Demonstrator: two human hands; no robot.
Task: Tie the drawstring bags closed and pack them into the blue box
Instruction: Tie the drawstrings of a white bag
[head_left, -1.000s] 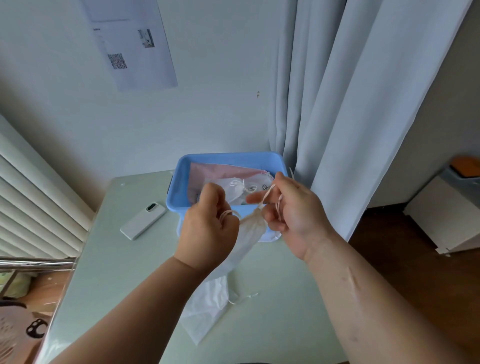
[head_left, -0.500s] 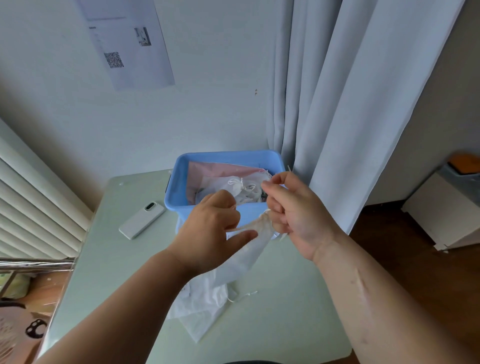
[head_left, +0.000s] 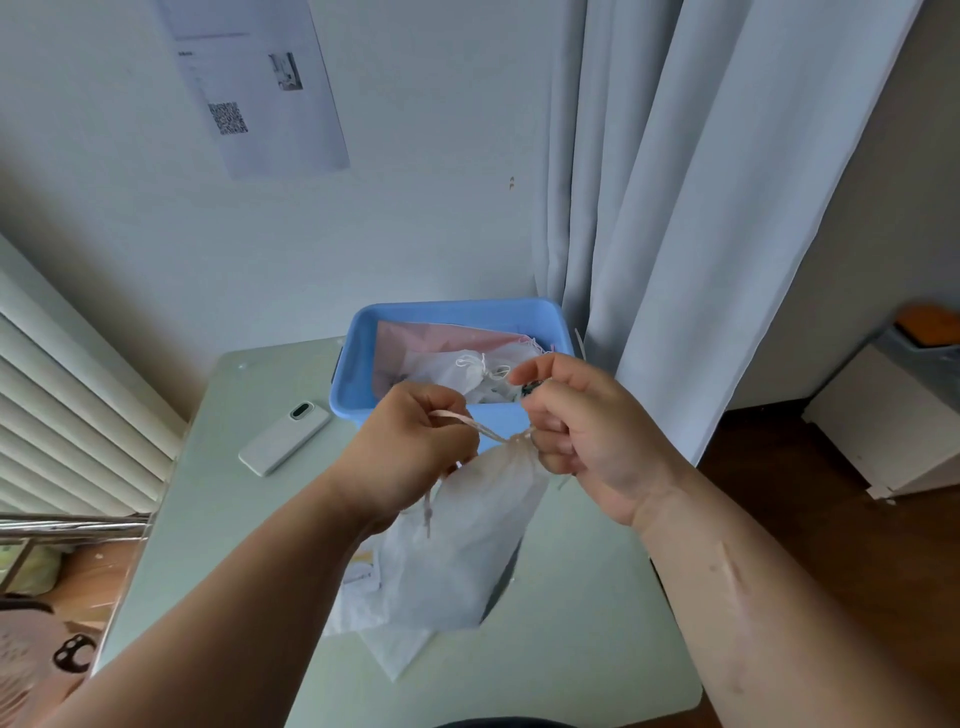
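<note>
because a knot wants slack cloth under it, the pale green table (head_left: 249, 545) carries only the bottom of the work. the white drawstring bag (head_left: 467, 535) hangs from both hands, and its lower end appears to rest crumpled on the tabletop, near the front of the blue box (head_left: 457, 316). that box sits at the table's far edge, placed, i judge, so a finished bag can drop straight in. it already holds a pink bag (head_left: 415, 338) against its far wall and a white tied bag (head_left: 441, 370) with a bow at its neck. whether more lie beneath, i cannot tell.

the bag in hand is gathered at the neck, between the two hands and above the table. the right hand (head_left: 587, 431) has its fingers curled and pinches that gathered neck. the left hand (head_left: 410, 447) is curled round the pinkish drawstring (head_left: 480, 426) and draws it sideways and taut, which looks like cinching the knot. packing this bag is not yet done.
</note>
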